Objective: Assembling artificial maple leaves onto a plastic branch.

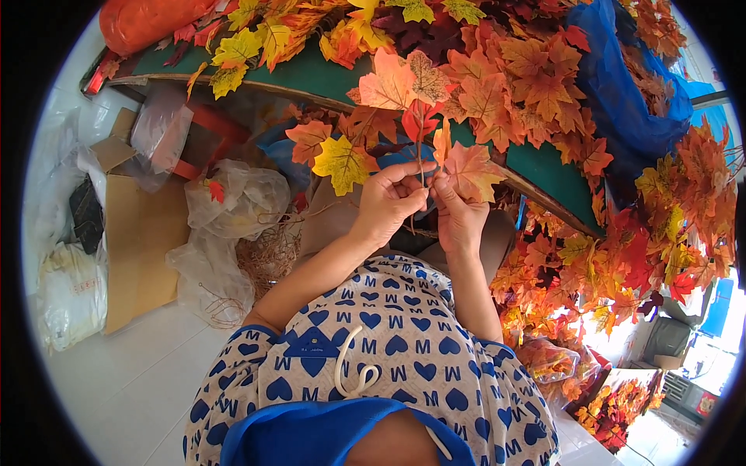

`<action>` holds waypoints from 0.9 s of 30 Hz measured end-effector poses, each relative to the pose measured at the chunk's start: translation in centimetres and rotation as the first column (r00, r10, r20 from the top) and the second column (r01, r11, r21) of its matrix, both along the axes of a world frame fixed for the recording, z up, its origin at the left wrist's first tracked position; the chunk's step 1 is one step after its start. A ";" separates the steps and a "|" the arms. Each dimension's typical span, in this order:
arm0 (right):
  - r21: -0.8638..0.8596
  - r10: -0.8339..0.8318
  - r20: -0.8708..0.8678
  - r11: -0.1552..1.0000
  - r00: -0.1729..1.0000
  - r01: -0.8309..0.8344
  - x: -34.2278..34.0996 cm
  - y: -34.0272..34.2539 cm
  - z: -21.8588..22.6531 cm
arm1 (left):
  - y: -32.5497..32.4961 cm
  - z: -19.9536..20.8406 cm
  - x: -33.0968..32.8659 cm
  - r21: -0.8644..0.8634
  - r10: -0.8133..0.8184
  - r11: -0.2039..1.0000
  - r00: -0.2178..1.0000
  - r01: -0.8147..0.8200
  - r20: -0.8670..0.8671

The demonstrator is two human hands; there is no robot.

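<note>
My left hand (391,203) pinches a thin brown artificial leaf stem (420,151) between thumb and fingers. Up this stem sit a peach maple leaf (386,81) and a red leaf (420,120). Close beside it, my right hand (460,221) is closed with thumb and fingertips at the base of an orange maple leaf (472,172); its stalk is mostly hidden by the fingers. The two hands nearly touch, just in front of the table edge. A yellow leaf (342,163) hangs left of my left hand.
A green-topped table (318,74) bears piled autumn leaves (528,70) and a blue plastic bag (622,93). More leaf bunches (622,256) hang at the right. Left on the floor are cardboard (144,248), clear plastic bags (241,198) and tangled brown stems (272,260).
</note>
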State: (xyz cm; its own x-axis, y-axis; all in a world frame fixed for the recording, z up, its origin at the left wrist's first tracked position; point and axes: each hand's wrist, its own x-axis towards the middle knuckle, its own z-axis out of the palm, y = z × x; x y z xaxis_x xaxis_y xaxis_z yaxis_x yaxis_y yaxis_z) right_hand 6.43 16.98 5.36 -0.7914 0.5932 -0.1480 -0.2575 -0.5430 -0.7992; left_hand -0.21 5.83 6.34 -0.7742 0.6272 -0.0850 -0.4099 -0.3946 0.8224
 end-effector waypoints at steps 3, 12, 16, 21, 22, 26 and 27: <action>0.001 -0.006 0.008 1.000 1.000 0.006 0.0 0.2 0.1 | -0.1 0.0 -0.1 -0.025 -0.015 1.000 1.000 0.015 -0.009; 0.025 0.010 0.021 1.000 1.000 -0.011 0.0 0.0 0.0 | 0.1 -0.7 -0.1 0.014 -0.003 1.000 1.000 0.003 0.002; 0.029 0.022 -0.010 0.999 1.000 -0.022 -0.1 -0.1 -0.7 | -0.1 -0.8 -0.2 0.047 0.008 0.999 1.000 -0.009 0.007; 0.155 0.083 0.039 0.984 0.996 -0.088 0.0 0.5 -1.7 | -0.3 -1.1 0.0 0.037 0.015 0.999 0.998 -0.018 0.068; 0.190 0.117 0.064 0.974 0.991 -0.128 -0.1 0.6 -1.9 | -0.3 -1.1 0.1 0.012 0.033 0.999 0.997 -0.034 0.067; 0.001 0.144 0.071 0.990 0.987 -0.144 -0.6 0.2 -1.3 | -0.2 -1.4 -0.3 -0.005 0.031 1.000 0.999 -0.031 0.038; -0.003 0.147 0.073 0.989 0.986 -0.147 -0.7 0.1 -0.8 | -0.3 -1.4 -0.4 -0.010 0.034 0.999 0.999 -0.034 0.041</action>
State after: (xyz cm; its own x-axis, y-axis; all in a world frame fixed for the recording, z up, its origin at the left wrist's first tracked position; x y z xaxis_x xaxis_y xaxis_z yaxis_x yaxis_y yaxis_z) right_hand 5.71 17.04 4.60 -0.8569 0.4717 -0.2077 -0.1159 -0.5690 -0.8141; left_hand -0.65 5.52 4.98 -0.7906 0.5999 -0.1230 -0.4304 -0.4014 0.8085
